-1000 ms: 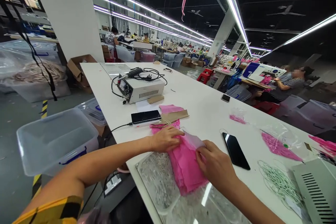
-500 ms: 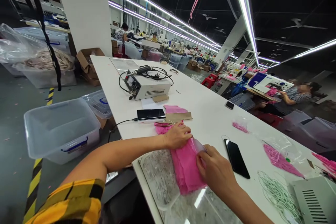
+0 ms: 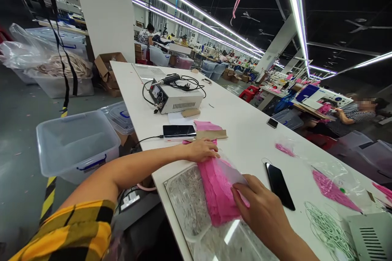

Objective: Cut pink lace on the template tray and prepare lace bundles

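Note:
A stack of pink fabric pieces (image 3: pixel 216 195) lies near the table's edge, over a clear plastic sheet or tray (image 3: pixel 186 200). My left hand (image 3: pixel 202 149) is on the far end of the stack, its fingers curled down against the fabric. Between thumb and fingers, my right hand (image 3: pixel 260 200) pinches the near end of a thin pale sheet (image 3: pixel 229 171), with a pink edge beside the fingertips. That sheet slants across the top of the stack. Whether it is fabric or plastic, I cannot tell.
Beyond my left hand lie a phone-like device (image 3: pixel 179 131) and a tan strip (image 3: pixel 211 134). A grey control box (image 3: pixel 180 102) stands farther back. To the right are a black phone (image 3: pixel 279 185), bagged pink pieces (image 3: pixel 333 189) and pale green cord (image 3: pixel 327 228). A clear bin (image 3: pixel 79 142) stands at left.
More of the pale sheet shows now, spread between my hands. My right hand has moved slightly right and down with its end. The whole view has shifted a little.

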`<action>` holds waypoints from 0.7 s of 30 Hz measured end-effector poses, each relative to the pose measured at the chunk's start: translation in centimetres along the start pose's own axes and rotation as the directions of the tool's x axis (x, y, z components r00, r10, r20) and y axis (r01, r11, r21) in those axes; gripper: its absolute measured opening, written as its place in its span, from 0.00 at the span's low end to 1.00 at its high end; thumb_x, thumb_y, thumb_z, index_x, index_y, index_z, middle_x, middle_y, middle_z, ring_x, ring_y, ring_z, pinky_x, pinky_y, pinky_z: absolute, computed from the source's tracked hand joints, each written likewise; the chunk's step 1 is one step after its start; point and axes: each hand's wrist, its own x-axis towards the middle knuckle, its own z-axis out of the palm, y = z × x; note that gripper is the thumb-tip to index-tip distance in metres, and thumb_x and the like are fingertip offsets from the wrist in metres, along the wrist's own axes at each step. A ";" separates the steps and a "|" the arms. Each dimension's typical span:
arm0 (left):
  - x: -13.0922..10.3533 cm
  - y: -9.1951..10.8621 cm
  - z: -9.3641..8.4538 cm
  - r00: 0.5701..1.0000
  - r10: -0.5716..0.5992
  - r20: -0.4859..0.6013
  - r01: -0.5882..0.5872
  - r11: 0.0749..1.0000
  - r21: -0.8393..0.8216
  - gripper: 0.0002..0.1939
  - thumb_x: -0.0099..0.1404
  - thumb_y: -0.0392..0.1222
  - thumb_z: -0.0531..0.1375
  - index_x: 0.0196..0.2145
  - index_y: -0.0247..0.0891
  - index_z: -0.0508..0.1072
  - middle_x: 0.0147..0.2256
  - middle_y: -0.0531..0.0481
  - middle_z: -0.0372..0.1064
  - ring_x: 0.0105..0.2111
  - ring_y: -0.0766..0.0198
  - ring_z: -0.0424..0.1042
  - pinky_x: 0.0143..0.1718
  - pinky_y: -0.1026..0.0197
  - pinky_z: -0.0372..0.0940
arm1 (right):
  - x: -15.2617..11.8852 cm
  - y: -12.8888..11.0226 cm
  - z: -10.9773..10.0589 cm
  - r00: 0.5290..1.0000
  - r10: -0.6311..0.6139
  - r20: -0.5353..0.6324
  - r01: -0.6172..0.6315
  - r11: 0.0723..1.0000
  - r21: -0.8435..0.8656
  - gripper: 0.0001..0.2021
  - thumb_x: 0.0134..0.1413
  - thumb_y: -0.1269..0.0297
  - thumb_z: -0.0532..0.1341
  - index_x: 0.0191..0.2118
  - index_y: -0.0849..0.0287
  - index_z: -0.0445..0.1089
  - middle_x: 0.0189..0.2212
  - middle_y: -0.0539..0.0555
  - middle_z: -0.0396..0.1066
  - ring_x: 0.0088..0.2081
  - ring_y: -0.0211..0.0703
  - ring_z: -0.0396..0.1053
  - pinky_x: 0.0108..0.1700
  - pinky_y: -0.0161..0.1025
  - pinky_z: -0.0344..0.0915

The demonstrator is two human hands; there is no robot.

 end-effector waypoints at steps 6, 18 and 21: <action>-0.2 -0.6 0.1 0.999 -0.052 0.007 0.052 0.992 -0.118 0.13 0.64 0.35 0.56 0.46 0.41 0.74 0.47 0.43 0.69 0.46 0.57 0.68 0.52 0.54 0.59 | -1.9 1.1 -2.2 0.999 0.011 -0.052 -0.018 0.990 -0.138 0.07 0.58 0.74 0.54 0.34 0.62 0.70 0.34 0.57 0.69 0.35 0.45 0.65 0.38 0.42 0.62; -0.2 -1.2 0.3 0.995 -0.097 0.021 0.099 0.971 -0.219 0.13 0.65 0.35 0.55 0.43 0.42 0.76 0.46 0.45 0.69 0.45 0.60 0.69 0.50 0.60 0.60 | -4.0 0.3 1.1 0.999 0.014 -0.053 -0.011 0.999 0.045 0.10 0.55 0.77 0.56 0.27 0.59 0.69 0.34 0.52 0.70 0.39 0.43 0.62 0.55 0.53 0.57; -0.1 -1.4 0.4 0.995 -0.096 0.018 0.097 0.967 -0.236 0.14 0.65 0.33 0.55 0.44 0.42 0.76 0.47 0.45 0.69 0.45 0.60 0.69 0.50 0.61 0.60 | -3.7 0.1 0.8 0.998 0.001 -0.059 0.003 0.998 0.056 0.10 0.55 0.77 0.56 0.27 0.60 0.68 0.34 0.53 0.70 0.39 0.42 0.62 0.55 0.54 0.57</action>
